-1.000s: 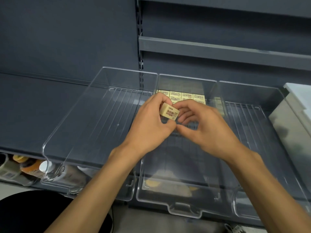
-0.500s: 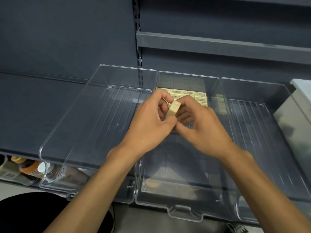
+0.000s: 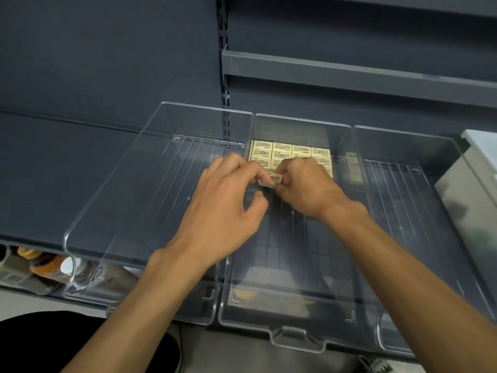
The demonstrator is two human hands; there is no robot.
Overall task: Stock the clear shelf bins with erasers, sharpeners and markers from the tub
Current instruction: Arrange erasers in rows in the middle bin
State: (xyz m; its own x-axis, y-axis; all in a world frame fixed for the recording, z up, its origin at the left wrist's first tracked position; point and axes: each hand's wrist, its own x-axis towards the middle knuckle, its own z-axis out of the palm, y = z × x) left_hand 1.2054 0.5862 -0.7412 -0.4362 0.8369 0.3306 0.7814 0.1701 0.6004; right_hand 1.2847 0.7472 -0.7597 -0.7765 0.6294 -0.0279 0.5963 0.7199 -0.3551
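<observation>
Three clear bins stand side by side on the dark shelf. The middle bin (image 3: 290,337) holds rows of cream erasers (image 3: 290,152) packed against its back wall. Both hands reach into it. My right hand (image 3: 309,189) pinches one cream eraser (image 3: 272,181) low over the bin floor, just in front of the rows. My left hand (image 3: 228,208) touches the same eraser's left end with its fingertips, thumb held apart below. The left bin (image 3: 134,211) and the right bin (image 3: 419,211) hold nothing that I can see.
A white tub (image 3: 473,189) stands at the right edge beside the right bin. A grey shelf ledge (image 3: 349,74) runs above. Below the bins, a lower shelf carries bottles and packs (image 3: 40,265).
The eraser has gone from being held up between both hands to lying low near the rows at the back of the middle bin. Both hands have moved forward and down; the left thumb has come off.
</observation>
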